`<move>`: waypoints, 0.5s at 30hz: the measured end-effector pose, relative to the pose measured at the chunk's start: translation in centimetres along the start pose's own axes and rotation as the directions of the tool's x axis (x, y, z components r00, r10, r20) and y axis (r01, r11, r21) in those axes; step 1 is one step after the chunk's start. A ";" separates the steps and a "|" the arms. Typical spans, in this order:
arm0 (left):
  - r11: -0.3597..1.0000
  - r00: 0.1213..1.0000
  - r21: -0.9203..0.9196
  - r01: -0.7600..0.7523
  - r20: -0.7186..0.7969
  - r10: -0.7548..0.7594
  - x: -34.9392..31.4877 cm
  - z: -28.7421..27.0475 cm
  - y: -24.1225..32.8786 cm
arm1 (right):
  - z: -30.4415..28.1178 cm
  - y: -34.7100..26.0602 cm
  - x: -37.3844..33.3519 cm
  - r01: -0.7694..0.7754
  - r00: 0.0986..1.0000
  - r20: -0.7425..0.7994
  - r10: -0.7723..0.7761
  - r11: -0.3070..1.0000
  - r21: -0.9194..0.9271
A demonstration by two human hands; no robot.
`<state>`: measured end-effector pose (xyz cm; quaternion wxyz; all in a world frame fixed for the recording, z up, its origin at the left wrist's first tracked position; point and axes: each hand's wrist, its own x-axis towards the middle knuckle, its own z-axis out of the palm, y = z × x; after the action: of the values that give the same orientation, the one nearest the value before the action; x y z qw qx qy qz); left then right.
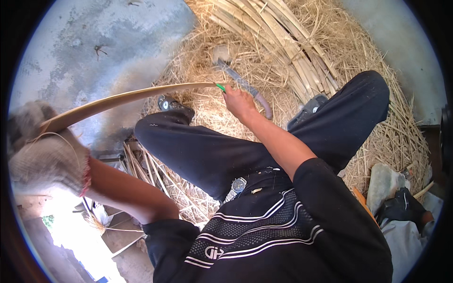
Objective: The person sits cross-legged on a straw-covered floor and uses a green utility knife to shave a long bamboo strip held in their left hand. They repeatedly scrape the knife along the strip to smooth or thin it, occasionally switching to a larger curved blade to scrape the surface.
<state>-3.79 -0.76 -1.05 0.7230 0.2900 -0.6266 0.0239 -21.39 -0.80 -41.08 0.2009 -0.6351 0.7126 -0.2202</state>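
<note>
A long, bowed bamboo strip [118,98] stretches from the far left across to the middle, above my left knee. My left hand [49,160], in a thick pale knitted glove with a red cuff edge, is closed round its wide end; motion blurs the glove. At the strip's thin end is my bare right hand [238,101], closed on a small green-handled tool [220,87]. Its working part is too small to make out, and it meets or nearly meets the strip's tip.
Straw-like shavings [207,122] cover the floor round my legs. A bundle of split strips [288,42] lies at the far side. Between my feet rests a tool with a grey bar and curved brown handle [262,104]. A wristwatch [238,185] sits at my lap; a co-worker's dark-gloved hand [405,207] shows right.
</note>
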 end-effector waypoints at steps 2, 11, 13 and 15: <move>0.996 0.994 0.022 0.091 -0.056 -0.090 -0.5 1.3 0.9 | -1.4 0.3 0.2 -0.020 0.997 0.081 0.013 0.996 0.088; 0.923 0.964 -0.280 0.262 0.027 -0.265 -0.8 2.4 2.8 | -1.4 3.0 -0.8 0.020 0.996 0.065 -0.060 0.871 0.491; 0.885 0.955 -0.363 0.293 0.161 -0.250 0.1 0.2 1.5 | -0.3 1.2 -2.8 -0.002 1.000 0.014 -0.001 0.979 0.205; 0.881 0.952 -0.395 0.260 0.259 -0.165 0.1 -1.3 1.3 | -0.5 -0.7 -3.7 -0.012 0.998 0.067 0.012 1.000 0.006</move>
<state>-3.15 0.87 -0.54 0.6939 0.1938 -0.6560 -0.2249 -20.70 2.88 -40.30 0.2281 -0.6372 0.7086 -0.1998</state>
